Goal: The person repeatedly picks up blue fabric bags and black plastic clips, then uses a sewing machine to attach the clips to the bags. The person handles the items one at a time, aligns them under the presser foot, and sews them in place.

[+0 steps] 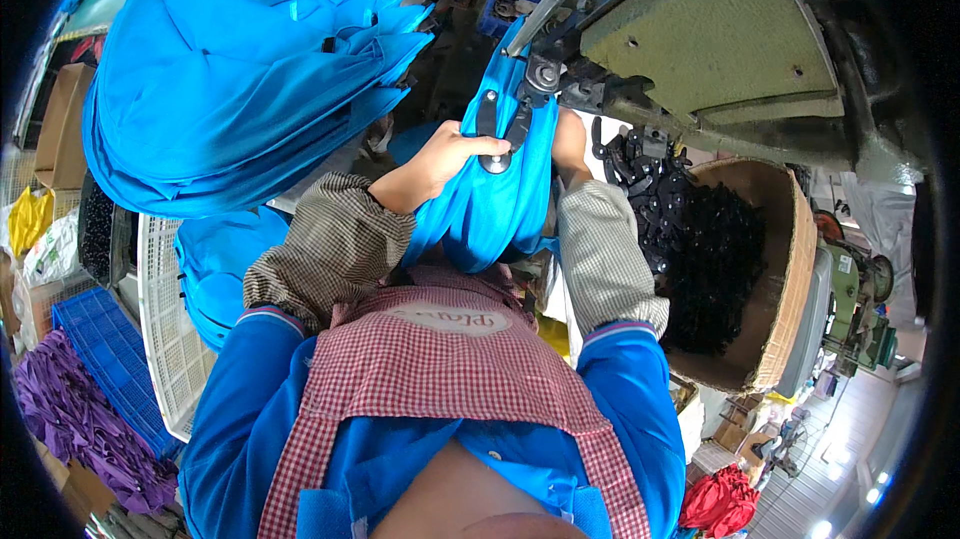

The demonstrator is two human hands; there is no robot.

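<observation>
My left hand (450, 161) grips blue fabric (470, 229) and a black plastic strap piece (487, 119) on it, thumb pressed across the strap near a round black end. My right hand (570, 139) is at the right side of the fabric, its fingers hidden behind the cloth and the machine parts. The fabric hangs in folds below a metal machine head (543, 76) with a bolt and black fittings, under a green-painted machine body (705, 49).
A pile of blue fabric (250, 49) fills the upper left. Black plastic parts (640, 179) lie beside a cardboard box (785, 289) on the right. A white basket (160, 319), blue crates (105, 359) and purple fabric (75, 419) are at the left; red fabric (715, 499) is lower right.
</observation>
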